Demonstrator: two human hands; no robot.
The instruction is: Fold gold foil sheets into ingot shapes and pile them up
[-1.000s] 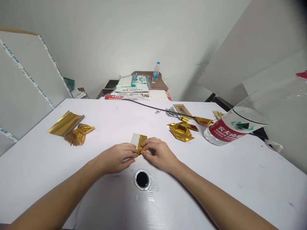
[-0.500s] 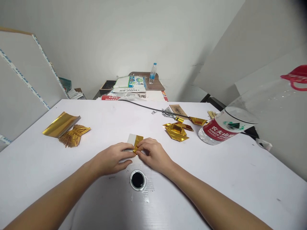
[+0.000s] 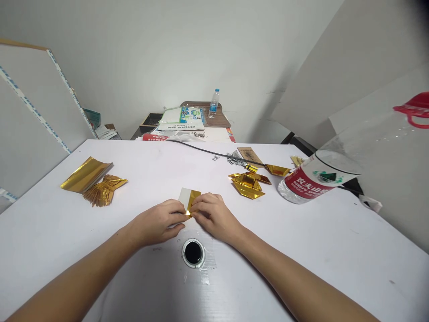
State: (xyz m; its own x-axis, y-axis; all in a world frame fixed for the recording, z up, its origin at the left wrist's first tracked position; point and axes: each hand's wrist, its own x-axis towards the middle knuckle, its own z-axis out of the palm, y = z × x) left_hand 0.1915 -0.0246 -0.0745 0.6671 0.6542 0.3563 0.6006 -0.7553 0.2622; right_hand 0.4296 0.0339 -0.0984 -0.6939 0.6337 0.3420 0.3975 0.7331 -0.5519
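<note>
A small sheet of gold joss paper point(image 3: 185, 197), pale on its left part and shiny gold on its right, lies on the white table. Its near edge is folded up, and both sets of fingertips press on that fold. My left hand point(image 3: 164, 221) has its fingers closed at the near left corner. From the right, my right hand point(image 3: 214, 217) pinches the same edge, covering the near right corner. Just in front of the hands, a round black disc with a white rim point(image 3: 193, 253) sits in the table, with clear tape around it.
On the left lie a stack of gold sheets point(image 3: 85, 173) and a fanned gold bundle point(image 3: 104, 190). Folded gold pieces point(image 3: 248, 184), a yellow-handled tool point(image 3: 251, 168) and a black cable point(image 3: 204, 150) are at the right rear. A large water bottle point(image 3: 308, 179) stands at the right.
The fingertips have shifted very slightly along the folded edge, which now catches the light. The sheet and both hands are otherwise in nearly the same place.
</note>
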